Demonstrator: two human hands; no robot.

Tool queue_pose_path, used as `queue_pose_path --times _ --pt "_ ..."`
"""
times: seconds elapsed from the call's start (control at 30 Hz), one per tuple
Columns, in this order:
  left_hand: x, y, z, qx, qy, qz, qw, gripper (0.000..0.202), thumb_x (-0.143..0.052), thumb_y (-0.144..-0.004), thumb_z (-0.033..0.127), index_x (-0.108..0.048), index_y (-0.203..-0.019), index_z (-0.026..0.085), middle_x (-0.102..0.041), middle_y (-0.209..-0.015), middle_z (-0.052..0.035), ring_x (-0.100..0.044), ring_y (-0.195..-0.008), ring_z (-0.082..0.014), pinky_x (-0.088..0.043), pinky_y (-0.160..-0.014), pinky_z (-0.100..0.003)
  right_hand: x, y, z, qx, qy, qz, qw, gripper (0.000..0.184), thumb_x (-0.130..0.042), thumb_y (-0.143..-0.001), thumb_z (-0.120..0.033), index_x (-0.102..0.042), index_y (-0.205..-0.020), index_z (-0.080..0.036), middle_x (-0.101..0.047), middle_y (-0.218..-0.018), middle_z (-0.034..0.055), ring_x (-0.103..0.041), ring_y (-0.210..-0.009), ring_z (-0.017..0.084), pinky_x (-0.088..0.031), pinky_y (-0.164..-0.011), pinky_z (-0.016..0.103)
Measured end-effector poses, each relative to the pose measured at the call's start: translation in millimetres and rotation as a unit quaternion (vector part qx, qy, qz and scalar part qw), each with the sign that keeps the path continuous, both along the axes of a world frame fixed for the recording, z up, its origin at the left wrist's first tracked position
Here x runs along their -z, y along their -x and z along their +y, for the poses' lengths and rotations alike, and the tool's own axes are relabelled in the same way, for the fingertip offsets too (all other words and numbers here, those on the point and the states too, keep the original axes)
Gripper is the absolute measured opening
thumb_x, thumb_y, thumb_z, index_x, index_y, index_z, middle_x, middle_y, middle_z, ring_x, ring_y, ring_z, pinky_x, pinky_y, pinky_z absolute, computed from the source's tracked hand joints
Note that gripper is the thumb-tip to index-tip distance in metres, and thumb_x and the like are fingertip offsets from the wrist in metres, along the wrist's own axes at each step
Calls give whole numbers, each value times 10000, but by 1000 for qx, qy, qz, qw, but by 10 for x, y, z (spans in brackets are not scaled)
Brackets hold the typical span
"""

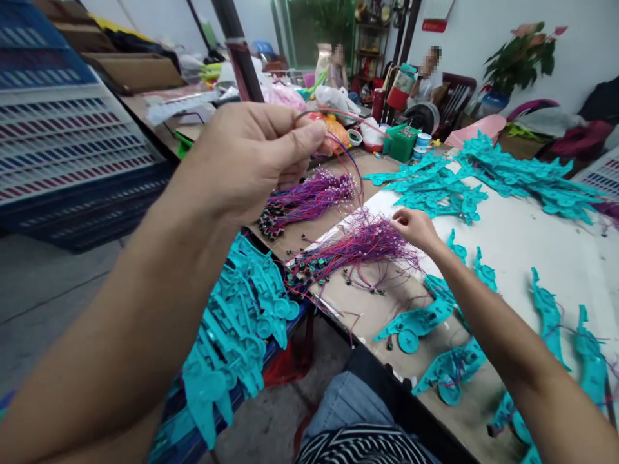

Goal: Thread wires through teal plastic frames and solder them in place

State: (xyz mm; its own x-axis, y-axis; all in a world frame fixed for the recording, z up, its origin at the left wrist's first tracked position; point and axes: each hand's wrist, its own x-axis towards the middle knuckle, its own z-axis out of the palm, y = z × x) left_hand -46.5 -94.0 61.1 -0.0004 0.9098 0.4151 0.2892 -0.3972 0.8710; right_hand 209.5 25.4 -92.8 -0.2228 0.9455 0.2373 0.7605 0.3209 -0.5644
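Observation:
My left hand (265, 154) is raised in front of me, its thumb and fingers pinched on a few thin red, dark and blue wires (355, 158) that loop out to the right. My right hand (414, 227) is lower, at the right end of a bundle of purple, red and blue wires (358, 245) on the table. Its fingers are closed; what they pinch, if anything, is too small to tell. Small dark parts sit at the bundle's left end. Behind it lies a second wire bundle (309, 196) with pale tips.
Turquoise plastic shells (242, 316) fill a blue crate at the table's left edge. More shells (522, 171) are piled at the back right, and several with wires (449, 367) lie near my right forearm. Stacked crates (72, 129) stand left. Two people sit in the background.

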Motion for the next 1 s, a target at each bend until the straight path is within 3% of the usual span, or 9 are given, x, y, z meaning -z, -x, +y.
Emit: queue_pose_path --times 0.07,0.13,0.23,0.3,0.43,0.53,0.67,0.77,1.0 --pt "5 -41 17 16 -2 -3 1000 231 -537 -885 191 -522 -660 137 -332 -488 91 -296 -453 -1 -193 -540 -206 -33 60 -104 -45 -63 51 996 253 -522 -740 -154 -719 -898 -176 -716 -852 59 -637 -786 185 -476 -686 296" --pt "-19 -87 22 29 -10 0 1000 237 -537 -893 206 -523 -666 139 -338 -491 90 -293 -449 0 -193 -541 -201 -72 148 -203 -136 -72 73 985 360 -507 -733 -128 -710 -1027 -177 -710 -997 77 -636 -876 187 -487 -727 294" --pt "-61 -145 7 23 -12 2 1000 263 -543 -896 209 -511 -643 145 -355 -483 88 -291 -440 -4 -182 -522 -204 -111 256 -280 -206 -50 8 977 268 -604 -755 -194 -729 -991 -183 -691 -938 76 -607 -810 178 -467 -724 299" --pt "-73 -161 -11 16 -15 1 1000 282 -550 -895 211 -506 -624 149 -360 -481 85 -294 -444 -9 -181 -512 -213 -134 270 -262 -187 -44 -18 981 126 -632 -786 -249 -737 -810 -183 -655 -776 52 -568 -707 153 -440 -694 296" --pt "-15 -169 -34 18 -18 14 1000 303 -553 -891 215 -494 -601 154 -347 -499 75 -285 -468 -24 -179 -511 -219 -194 166 -131 -139 16 96 985 320 -565 -878 -408 -693 -695 -179 -629 -660 37 -553 -604 128 -431 -607 283" --pt "140 -231 2 28 15 33 999 245 -555 -872 183 -550 -630 142 -368 -511 70 -289 -481 -37 -215 -514 -213 -215 79 -56 -139 104 81 982 395 -623 -834 -486 -649 -583 -183 -556 -472 6 -476 -462 100 -382 -497 260" --pt "441 -374 105 47 96 61 992 195 -561 -849 240 -610 -687 143 -388 -507 60 -326 -487 -69 -254 -507 -224 -202 41 -34 -132 116 141 974 338 -605 -852 -453 -700 -691 -171 -594 -496 -2 -499 -467 95 -382 -488 239" --pt "611 -436 168 63 115 43 990 228 -547 -851 308 -603 -695 152 -385 -502 59 -326 -478 -77 -252 -501 -228 -216 27 -19 -119 121 171 971 304 -637 -836 -423 -718 -725 -152 -578 -471 -23 -450 -408 78 -350 -443 225" --pt "727 -393 225 72 137 -13 988 228 -539 -842 319 -582 -685 161 -341 -496 68 -277 -460 -76 -220 -489 -233 -369 -41 30 -111 63 154 980 263 -608 -860 -354 -748 -778 -148 -665 -567 -18 -383 -375 62 -319 -387 222"
